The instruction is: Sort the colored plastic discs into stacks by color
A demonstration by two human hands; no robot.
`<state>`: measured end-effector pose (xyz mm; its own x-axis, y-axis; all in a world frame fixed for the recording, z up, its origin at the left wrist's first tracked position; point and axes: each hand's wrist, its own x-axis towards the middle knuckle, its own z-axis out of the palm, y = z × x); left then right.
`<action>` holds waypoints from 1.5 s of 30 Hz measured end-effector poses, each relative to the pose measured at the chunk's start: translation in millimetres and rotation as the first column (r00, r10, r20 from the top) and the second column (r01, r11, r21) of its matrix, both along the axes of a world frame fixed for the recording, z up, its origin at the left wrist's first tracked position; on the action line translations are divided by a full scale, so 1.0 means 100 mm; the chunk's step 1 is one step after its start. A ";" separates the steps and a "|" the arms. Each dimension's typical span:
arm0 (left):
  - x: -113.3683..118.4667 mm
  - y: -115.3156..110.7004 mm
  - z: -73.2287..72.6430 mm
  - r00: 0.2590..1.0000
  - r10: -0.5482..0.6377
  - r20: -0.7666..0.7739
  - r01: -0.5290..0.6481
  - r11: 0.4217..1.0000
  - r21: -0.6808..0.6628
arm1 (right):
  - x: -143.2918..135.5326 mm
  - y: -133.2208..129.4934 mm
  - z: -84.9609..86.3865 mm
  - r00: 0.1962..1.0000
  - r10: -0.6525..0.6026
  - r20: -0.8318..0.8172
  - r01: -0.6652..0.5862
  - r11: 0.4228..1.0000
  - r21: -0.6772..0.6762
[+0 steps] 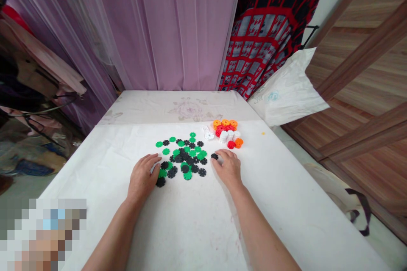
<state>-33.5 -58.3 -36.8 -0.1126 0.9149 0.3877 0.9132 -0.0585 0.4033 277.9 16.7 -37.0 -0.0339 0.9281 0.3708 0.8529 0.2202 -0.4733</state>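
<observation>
A loose pile of green and black notched plastic discs lies on the white tablecloth, among them a green disc (pixel 188 175) at its near side. My left hand (pixel 144 174) rests at the pile's left edge, fingers slightly curved and thumb apart, beside a black disc (pixel 161 182). To the right of the pile, my right hand (pixel 229 167) has a single black disc (pixel 214 156) between thumb and forefinger, low over the cloth. Beyond that hand stand sorted stacks: orange discs (pixel 225 123), red discs (pixel 226 128) and white discs (pixel 224 136).
The table (pixel 187 224) is covered by white cloth, with a floral part at the far end. A purple curtain (pixel 159 29) hangs behind it. A white bag (pixel 286 89) is at the right, near wooden doors (pixel 365 63). Clothes (pixel 41 46) hang at the left.
</observation>
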 end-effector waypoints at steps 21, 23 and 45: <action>0.02 0.00 0.02 0.999 -0.009 -0.034 0.010 0.999 0.030 | -0.29 -0.16 0.07 0.986 0.130 0.105 -0.138 0.988 0.075; 0.02 0.00 0.02 0.999 -0.012 -0.034 0.013 1.000 0.029 | -0.31 -0.15 0.07 0.987 0.138 0.086 -0.144 0.987 0.070; 0.02 -0.01 0.04 0.999 -0.019 -0.033 0.020 1.000 0.018 | 0.12 0.06 -0.10 0.995 0.001 -0.101 0.015 0.988 0.153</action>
<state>-31.1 -59.0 -32.3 -0.0816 0.9095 0.4077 0.9247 -0.0835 0.3715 290.4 22.8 -46.6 0.0168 0.8599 0.5101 0.8047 0.2912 -0.5174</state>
